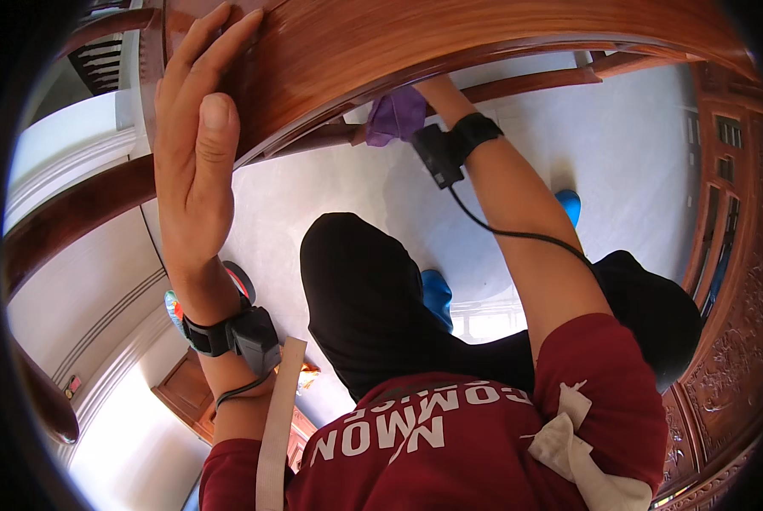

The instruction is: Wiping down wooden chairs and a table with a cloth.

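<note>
My left hand (199,140) rests against the end of a polished wooden board (369,45) of a piece of furniture, its fingers nearly straight and nothing seen in it. Below the board's edge, my right hand (434,88) reaches in under the wood, with a purple cloth (394,116) at it. The board hides most of that hand, its fingers included. The cloth hangs beside a wooden rail (330,137) beneath the board. Each wrist wears a strapped black device with a cable.
Carved wooden furniture (739,306) stands on the right. A curved wooden arm (81,220) juts out at the left. Below lies a pale floor (356,185), with my bent knees in black trousers over it. Blue footwear (436,299) shows between them.
</note>
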### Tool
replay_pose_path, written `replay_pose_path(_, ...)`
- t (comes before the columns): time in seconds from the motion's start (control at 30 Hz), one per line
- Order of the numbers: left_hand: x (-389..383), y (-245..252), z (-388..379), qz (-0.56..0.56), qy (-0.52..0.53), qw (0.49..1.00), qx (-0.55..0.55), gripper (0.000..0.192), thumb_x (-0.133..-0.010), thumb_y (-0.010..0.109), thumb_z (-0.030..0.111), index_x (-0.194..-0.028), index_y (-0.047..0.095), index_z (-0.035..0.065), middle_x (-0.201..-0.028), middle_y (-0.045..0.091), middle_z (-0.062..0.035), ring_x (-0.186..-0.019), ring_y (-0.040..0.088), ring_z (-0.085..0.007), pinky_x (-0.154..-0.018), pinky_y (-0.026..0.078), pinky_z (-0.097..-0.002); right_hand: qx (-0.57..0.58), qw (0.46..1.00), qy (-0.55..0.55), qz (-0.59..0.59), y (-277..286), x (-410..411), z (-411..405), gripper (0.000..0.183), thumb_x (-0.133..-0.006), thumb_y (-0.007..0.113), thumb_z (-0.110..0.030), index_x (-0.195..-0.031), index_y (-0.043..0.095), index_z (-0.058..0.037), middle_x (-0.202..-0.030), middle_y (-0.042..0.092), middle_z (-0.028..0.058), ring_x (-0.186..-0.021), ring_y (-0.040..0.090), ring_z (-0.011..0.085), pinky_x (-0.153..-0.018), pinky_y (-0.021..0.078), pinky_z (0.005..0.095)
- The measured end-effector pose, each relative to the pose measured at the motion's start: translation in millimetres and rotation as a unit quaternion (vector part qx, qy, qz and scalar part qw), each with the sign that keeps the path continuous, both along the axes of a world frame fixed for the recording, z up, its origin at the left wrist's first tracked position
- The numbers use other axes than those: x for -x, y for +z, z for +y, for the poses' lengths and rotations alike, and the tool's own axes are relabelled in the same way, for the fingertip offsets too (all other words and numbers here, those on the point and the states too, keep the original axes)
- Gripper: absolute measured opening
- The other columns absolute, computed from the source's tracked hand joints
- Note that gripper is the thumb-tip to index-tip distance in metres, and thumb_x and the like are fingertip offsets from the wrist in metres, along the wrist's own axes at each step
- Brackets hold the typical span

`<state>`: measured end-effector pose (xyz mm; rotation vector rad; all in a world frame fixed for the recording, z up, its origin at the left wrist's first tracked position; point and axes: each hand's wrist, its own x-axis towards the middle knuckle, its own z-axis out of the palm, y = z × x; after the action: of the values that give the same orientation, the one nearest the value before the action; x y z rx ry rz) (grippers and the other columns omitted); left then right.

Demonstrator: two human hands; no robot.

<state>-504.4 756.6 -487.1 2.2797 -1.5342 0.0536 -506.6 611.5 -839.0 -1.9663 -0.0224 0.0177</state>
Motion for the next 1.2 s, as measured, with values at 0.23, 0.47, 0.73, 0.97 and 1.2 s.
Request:
replay_pose_path(0.23, 4, 0, 1, 0.01, 0.025, 1.0, 0.012, 0.049, -0.099, 0.034, 0.04, -0.133, 0.053, 0.0104, -0.143, 0.041, -0.0124, -0.134, 0.036, -0.0283, -0.113, 0.022, -0.0384, 0.158, 0.984, -0.082, -0.001, 44, 85, 31, 0.015, -0.086, 0.053, -0.018, -0.097, 0.062, -0.0138, -0.115, 0.057, 0.0147, -0.088, 0.064, 0.0369, -0.075, 0.0514, 0.0464)
replay_pose_path(0.47, 11, 2, -1, 0.026, 0.033, 0.999, 0.002, 0.05, -0.098, 0.034, 0.04, -0.136, 0.05, 0.0099, -0.145, 0.039, -0.0122, -0.137, 0.033, -0.0281, -0.113, 0.02, -0.0382, 0.223, 0.82, -0.454, 0.268, 18, 180, -165, 0.025, -0.092, 0.041, -0.021, -0.101, 0.061, -0.01, -0.113, 0.056, 0.0205, -0.095, 0.06, 0.0416, -0.079, 0.049, 0.0504)
replay_pose_path(0.73, 13, 3, -8, 0.035, 0.008, 0.999, -0.011, 0.051, -0.099, 0.032, 0.036, -0.138, 0.046, 0.0056, -0.145, 0.038, -0.0133, -0.137, 0.031, -0.0273, -0.113, 0.02, -0.0375, 0.207, 0.71, -0.672, -0.036, 65, 191, -191, 0.027, -0.075, 0.059, -0.022, -0.097, 0.067, -0.0081, -0.095, 0.064, 0.0185, -0.087, 0.063, 0.0371, -0.077, 0.0502, 0.0478)
replay_pose_path(0.97, 13, 7, 0, 0.042, 0.023, 0.999, -0.016, 0.061, -0.099, 0.03, 0.047, -0.14, 0.041, 0.0034, -0.147, 0.035, -0.014, -0.139, 0.027, -0.0286, -0.114, 0.017, -0.0424, 0.038, 0.988, -0.147, -0.031, 73, 121, -20, 0.032, -0.073, 0.063, -0.021, -0.101, 0.064, -0.006, -0.09, 0.058, 0.0168, -0.097, 0.057, 0.0348, -0.081, 0.0474, 0.0445)
replay_pose_path(1.2, 16, 4, -5, 0.031, 0.02, 0.999, -0.029, 0.062, -0.098, 0.029, 0.049, -0.14, 0.041, 0.0033, -0.148, 0.034, -0.0143, -0.139, 0.027, -0.0301, -0.113, 0.017, -0.0421, -0.031, 0.785, -0.612, 0.088, 23, 170, -128, 0.031, -0.079, 0.054, -0.018, -0.102, 0.066, 0.0, -0.102, 0.065, 0.0232, -0.097, 0.062, 0.0374, -0.084, 0.0497, 0.0435)
